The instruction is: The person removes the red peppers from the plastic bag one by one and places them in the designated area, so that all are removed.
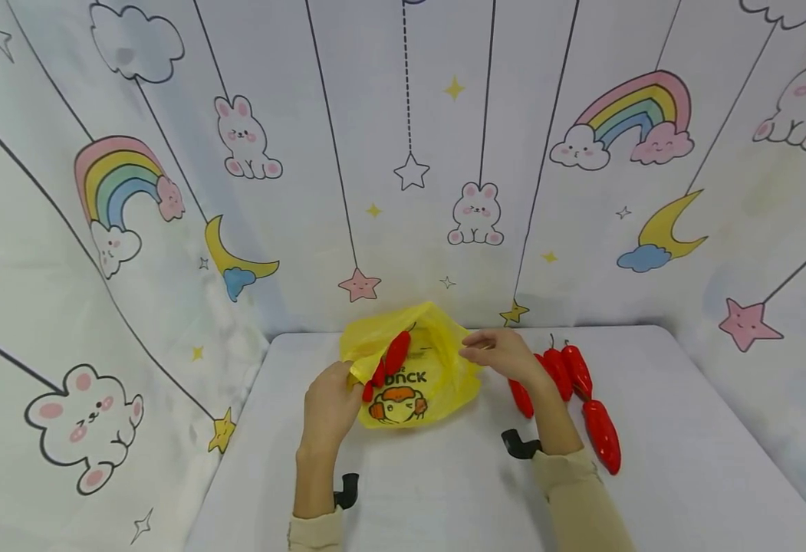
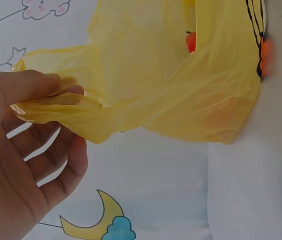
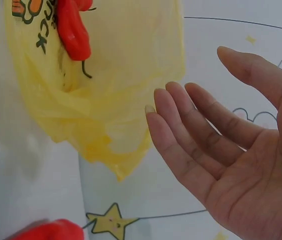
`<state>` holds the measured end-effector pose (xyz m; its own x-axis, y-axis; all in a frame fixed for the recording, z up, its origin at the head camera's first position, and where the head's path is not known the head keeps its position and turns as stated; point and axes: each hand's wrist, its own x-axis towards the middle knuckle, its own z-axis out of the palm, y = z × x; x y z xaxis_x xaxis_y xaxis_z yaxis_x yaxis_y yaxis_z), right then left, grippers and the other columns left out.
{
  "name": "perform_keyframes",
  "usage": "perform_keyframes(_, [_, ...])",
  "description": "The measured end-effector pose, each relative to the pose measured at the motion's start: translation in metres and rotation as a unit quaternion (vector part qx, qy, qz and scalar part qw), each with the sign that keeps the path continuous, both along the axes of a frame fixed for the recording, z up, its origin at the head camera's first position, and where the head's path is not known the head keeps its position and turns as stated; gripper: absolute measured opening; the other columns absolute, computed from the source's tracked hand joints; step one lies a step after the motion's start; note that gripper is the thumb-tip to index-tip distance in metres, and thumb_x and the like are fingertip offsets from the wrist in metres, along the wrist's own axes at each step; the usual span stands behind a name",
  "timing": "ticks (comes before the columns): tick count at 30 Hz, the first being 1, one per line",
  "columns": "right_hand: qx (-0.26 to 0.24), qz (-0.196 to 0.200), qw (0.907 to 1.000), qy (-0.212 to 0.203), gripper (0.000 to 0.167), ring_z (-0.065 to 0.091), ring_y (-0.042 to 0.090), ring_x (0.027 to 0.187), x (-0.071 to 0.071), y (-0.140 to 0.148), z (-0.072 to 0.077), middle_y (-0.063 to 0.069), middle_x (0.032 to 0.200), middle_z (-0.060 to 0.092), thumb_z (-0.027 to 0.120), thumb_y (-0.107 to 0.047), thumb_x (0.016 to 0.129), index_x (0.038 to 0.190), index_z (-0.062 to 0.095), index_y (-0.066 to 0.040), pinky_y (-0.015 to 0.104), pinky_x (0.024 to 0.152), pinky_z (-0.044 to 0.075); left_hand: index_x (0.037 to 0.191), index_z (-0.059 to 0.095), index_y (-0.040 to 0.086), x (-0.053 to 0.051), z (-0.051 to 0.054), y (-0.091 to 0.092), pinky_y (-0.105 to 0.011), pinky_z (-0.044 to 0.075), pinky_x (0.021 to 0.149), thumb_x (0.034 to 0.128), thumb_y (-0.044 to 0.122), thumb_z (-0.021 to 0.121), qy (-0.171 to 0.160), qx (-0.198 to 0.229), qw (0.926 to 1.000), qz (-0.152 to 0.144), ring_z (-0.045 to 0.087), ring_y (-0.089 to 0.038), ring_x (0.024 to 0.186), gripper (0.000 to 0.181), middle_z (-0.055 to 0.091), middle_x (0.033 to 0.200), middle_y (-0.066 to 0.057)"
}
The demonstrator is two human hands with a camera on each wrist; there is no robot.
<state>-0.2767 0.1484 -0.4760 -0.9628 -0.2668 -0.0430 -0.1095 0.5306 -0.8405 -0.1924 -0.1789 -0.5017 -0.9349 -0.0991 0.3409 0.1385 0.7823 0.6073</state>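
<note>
A yellow plastic bag (image 1: 444, 383) with printed lettering stands with its mouth spread, red peppers (image 1: 397, 353) showing inside it. At the bag's left edge my left hand (image 1: 331, 402) pinches the rim; in the left wrist view the thumb and fingers of my left hand (image 2: 36, 135) hold the folded plastic (image 2: 126, 115). My right hand (image 1: 506, 356) is just off the bag's right side, holding nothing. The right wrist view shows my right hand (image 3: 226, 145) with extended, slightly bent fingers beside the bag (image 3: 126, 65), a pepper (image 3: 73, 32) lying in it.
Several red peppers (image 1: 601, 435) lie on the white table (image 1: 679, 460) right of the bag, some partly behind my right forearm. A patterned cloth (image 1: 416, 253) with rabbits, stars and rainbows hangs behind the table. Black curved pieces (image 1: 518, 445) are at both wrists.
</note>
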Motion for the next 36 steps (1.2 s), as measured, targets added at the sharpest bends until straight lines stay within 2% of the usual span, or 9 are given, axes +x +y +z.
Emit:
perform_keyframes(8, [-0.015, 0.014, 0.9997, -0.01, 0.037, 0.072, 0.038, 0.102, -0.004, -0.02, -0.003, 0.005, 0.104, 0.076, 0.077, -0.034, 0.095, 0.119, 0.073, -0.007, 0.051, 0.094, 0.057, 0.094, 0.071, 0.013, 0.002, 0.0, -0.001, -0.033, 0.049, 0.067, 0.0918, 0.008, 0.068, -0.002, 0.0, 1.0, 0.002, 0.053, -0.016, 0.07, 0.006, 0.061, 0.082, 0.003])
perform_keyframes(15, [-0.02, 0.024, 0.9993, -0.021, 0.033, 0.073, 0.021, 0.09, -0.007, -0.045, -0.003, 0.004, 0.101, 0.076, 0.079, -0.032, 0.093, 0.114, 0.075, -0.007, 0.048, 0.093, 0.058, 0.099, 0.073, 0.014, 0.001, 0.002, 0.002, -0.036, 0.052, 0.074, 0.0909, 0.006, 0.068, -0.006, 0.001, 1.0, 0.0, 0.057, -0.016, 0.076, 0.012, 0.066, 0.089, 0.003])
perform_keyframes(18, [-0.027, 0.031, 0.9986, -0.032, 0.033, 0.073, 0.019, 0.09, -0.011, -0.052, -0.005, 0.006, 0.103, 0.076, 0.079, -0.032, 0.093, 0.114, 0.075, -0.006, 0.048, 0.093, 0.058, 0.1, 0.073, 0.014, 0.001, 0.002, 0.003, -0.036, 0.052, 0.074, 0.0906, 0.006, 0.068, -0.008, 0.002, 1.0, -0.001, 0.057, -0.016, 0.077, 0.013, 0.067, 0.091, 0.003])
perform_keyframes(26, [-0.048, 0.029, 0.9973, -0.047, 0.031, 0.074, 0.021, 0.087, -0.028, -0.075, -0.009, 0.01, 0.104, 0.076, 0.076, -0.027, 0.095, 0.115, 0.075, -0.002, 0.042, 0.086, 0.061, 0.104, 0.074, 0.012, -0.001, 0.003, 0.002, -0.038, 0.053, 0.074, 0.0892, 0.007, 0.069, 0.015, -0.012, 0.9998, -0.007, 0.057, -0.015, 0.077, 0.017, 0.068, 0.092, 0.002])
perform_keyframes(32, [-0.057, -0.001, 0.9957, -0.072, 0.032, 0.075, 0.029, 0.09, -0.034, -0.091, -0.017, 0.013, 0.103, 0.075, 0.077, -0.025, 0.093, 0.114, 0.075, -0.001, 0.039, 0.082, 0.062, 0.104, 0.074, 0.012, -0.002, 0.002, 0.002, -0.036, 0.052, 0.073, 0.0904, 0.008, 0.068, 0.0, -0.009, 0.9999, -0.005, 0.056, -0.016, 0.076, 0.015, 0.066, 0.09, 0.003])
perform_keyframes(36, [-0.075, -0.027, 0.9933, -0.083, 0.031, 0.074, 0.039, 0.099, -0.037, -0.096, -0.028, 0.015, 0.104, 0.075, 0.077, -0.022, 0.092, 0.112, 0.074, 0.002, 0.045, 0.082, 0.062, 0.103, 0.073, 0.013, -0.001, 0.001, 0.002, -0.034, 0.051, 0.072, 0.0909, 0.009, 0.068, -0.007, -0.01, 0.9999, -0.003, 0.055, -0.016, 0.075, 0.013, 0.065, 0.089, 0.003])
